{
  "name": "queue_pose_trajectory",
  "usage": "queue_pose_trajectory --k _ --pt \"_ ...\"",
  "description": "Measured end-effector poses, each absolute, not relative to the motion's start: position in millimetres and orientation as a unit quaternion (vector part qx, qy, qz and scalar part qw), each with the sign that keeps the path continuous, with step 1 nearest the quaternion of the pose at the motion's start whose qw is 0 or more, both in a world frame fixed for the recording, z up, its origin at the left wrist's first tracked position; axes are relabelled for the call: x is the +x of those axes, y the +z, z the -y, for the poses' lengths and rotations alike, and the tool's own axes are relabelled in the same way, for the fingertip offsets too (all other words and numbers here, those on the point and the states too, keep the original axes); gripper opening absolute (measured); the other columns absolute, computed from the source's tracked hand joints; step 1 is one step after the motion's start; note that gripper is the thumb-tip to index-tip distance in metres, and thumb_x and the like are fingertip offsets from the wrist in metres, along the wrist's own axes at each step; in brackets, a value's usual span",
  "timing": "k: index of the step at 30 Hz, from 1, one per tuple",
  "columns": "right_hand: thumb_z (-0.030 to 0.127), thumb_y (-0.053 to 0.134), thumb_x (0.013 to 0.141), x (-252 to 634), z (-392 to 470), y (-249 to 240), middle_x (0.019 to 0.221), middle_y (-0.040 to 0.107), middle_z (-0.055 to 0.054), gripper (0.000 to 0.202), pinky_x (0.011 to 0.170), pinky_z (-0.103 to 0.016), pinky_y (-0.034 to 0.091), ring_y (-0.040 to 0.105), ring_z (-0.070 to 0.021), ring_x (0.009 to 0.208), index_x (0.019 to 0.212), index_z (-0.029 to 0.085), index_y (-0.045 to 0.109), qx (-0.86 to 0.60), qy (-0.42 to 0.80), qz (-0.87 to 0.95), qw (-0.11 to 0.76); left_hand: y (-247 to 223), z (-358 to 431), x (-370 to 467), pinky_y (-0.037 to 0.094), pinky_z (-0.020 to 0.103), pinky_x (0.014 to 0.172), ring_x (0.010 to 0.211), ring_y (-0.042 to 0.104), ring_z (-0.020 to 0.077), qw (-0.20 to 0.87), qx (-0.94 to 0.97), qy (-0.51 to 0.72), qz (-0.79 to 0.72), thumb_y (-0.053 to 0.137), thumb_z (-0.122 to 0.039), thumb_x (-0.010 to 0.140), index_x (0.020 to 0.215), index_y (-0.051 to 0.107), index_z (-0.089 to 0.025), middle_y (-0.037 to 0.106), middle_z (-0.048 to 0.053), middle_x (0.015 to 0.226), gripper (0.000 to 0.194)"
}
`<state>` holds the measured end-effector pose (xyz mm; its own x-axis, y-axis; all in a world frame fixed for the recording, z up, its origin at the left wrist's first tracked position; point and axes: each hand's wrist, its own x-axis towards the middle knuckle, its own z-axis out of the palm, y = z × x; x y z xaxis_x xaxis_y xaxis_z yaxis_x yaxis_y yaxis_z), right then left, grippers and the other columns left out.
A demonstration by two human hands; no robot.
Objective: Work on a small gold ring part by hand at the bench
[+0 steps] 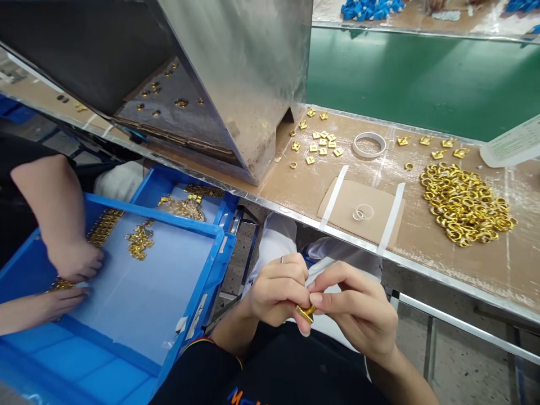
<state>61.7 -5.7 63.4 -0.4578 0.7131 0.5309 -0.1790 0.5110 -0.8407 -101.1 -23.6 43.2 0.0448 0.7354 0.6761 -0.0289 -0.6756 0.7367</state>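
A heap of rings (466, 203) lies near the right end of the workbench (304, 188), a tape roll (369, 144) and scattered clips (319, 144) behind the taped card (363, 209) at its front edge; a bin (139, 292) sits left, below the bench, another person's hands (73, 260) inside it

Glossy gold metal clip (305, 313); smooth blue plastic crate (202, 281); matt cardboard benchtop (304, 185).

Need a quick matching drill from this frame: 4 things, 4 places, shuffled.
Things:
1. heap of gold metal rings
2. white tape roll
3. small gold metal piece
4. blue plastic crate

Places:
A. pinched between both hands
B. far right on the brown bench
C. lower left, below the bench edge
D. beside the small gold square pieces

Pairs: 1-B, 2-D, 3-A, 4-C
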Motion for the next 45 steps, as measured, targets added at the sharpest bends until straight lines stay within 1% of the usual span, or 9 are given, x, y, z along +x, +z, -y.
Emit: queue_pose_trajectory --k 5,11,14,20,25,28,35,40,45 --pt "0.002 0.065 0.092 62 8 61 0.094 0.064 -0.005 0.035 0.063 -0.025 0.058 0.067 -0.0138 0.079 0.118 0.024 0.071 -0.166 0.452 0.735 0.478 40 23 -101 0.039 0.027 0.055 0.055 0.043 0.0105 0.377 0.624 0.644 -0.233 0.067 -0.044 0.092 0.073 0.056 -0.021 0.044 -0.004 0.055 0.032" --pt "0.001 0.064 0.092 58 5 62 0.090 0.063 -0.006 0.020 0.061 -0.024 0.053 0.066 -0.0132 0.076 0.102 0.015 0.072 -0.168 0.401 0.754 0.493 36 20 -103 0.036 0.025 0.055 0.057 0.040 0.0091 0.420 0.610 0.637 -0.212 0.071 -0.043 0.090 0.072 0.056 -0.019 0.042 -0.005 0.057 0.033" --pt "0.006 0.065 0.094 56 3 62 0.089 0.064 -0.006 0.011 0.062 -0.021 0.054 0.066 -0.0114 0.075 0.098 0.015 0.071 -0.175 0.419 0.741 0.495 35 19 -102 0.038 0.024 0.055 0.058 0.042 0.0087 0.422 0.607 0.640 -0.211 0.068 -0.045 0.091 0.072 0.054 -0.018 0.041 -0.005 0.059 0.036" --pt "0.025 0.071 0.094 53 1 58 0.087 0.069 -0.003 0.006 0.070 -0.022 0.057 0.067 -0.0130 0.078 0.100 0.023 0.072 -0.246 0.526 0.653 0.486 38 17 -100 0.037 0.023 0.054 0.059 0.041 0.0086 0.334 0.635 0.636 -0.285 0.066 -0.051 0.090 0.072 0.050 -0.018 0.043 -0.004 0.063 0.040" --pt "0.029 0.073 0.093 55 7 56 0.088 0.072 -0.003 0.008 0.068 -0.016 0.057 0.069 -0.0120 0.078 0.100 0.026 0.075 -0.292 0.648 0.559 0.426 51 22 -109 0.037 0.024 0.057 0.063 0.041 0.0093 0.209 0.708 0.579 -0.347 0.066 -0.046 0.091 0.078 0.055 -0.017 0.048 -0.004 0.066 0.033" --pt "0.028 0.073 0.093 56 12 56 0.089 0.072 -0.001 0.003 0.072 -0.015 0.057 0.069 -0.0107 0.081 0.093 0.025 0.074 -0.287 0.694 0.510 0.419 57 25 -114 0.041 0.025 0.059 0.067 0.044 0.0107 0.176 0.740 0.546 -0.351 0.065 -0.041 0.092 0.082 0.058 -0.016 0.051 -0.002 0.068 0.028" --pt "0.035 0.070 0.095 53 17 51 0.096 0.071 -0.003 0.011 0.082 -0.019 0.057 0.067 -0.0122 0.093 0.099 0.026 0.075 -0.240 0.646 0.557 0.464 53 24 -113 0.046 0.022 0.062 0.067 0.051 0.0093 0.162 0.725 0.581 -0.332 0.070 -0.039 0.089 0.091 0.057 -0.018 0.057 -0.003 0.071 0.024" --pt "0.036 0.071 0.094 55 15 46 0.092 0.072 -0.004 0.013 0.075 -0.023 0.058 0.069 -0.0147 0.085 0.099 0.026 0.076 -0.232 0.603 0.595 0.478 52 24 -110 0.046 0.020 0.059 0.062 0.052 0.0081 0.199 0.698 0.594 -0.347 0.071 -0.044 0.087 0.100 0.056 -0.020 0.057 -0.006 0.067 0.032" --pt "0.042 0.071 0.092 52 15 41 0.086 0.071 -0.003 0.019 0.065 -0.022 0.057 0.068 -0.0132 0.075 0.094 0.024 0.076 -0.212 0.571 0.604 0.514 51 26 -108 0.045 0.021 0.057 0.064 0.053 0.0084 0.181 0.711 0.576 -0.360 0.066 -0.045 0.092 0.103 0.063 -0.018 0.059 -0.001 0.078 0.030"
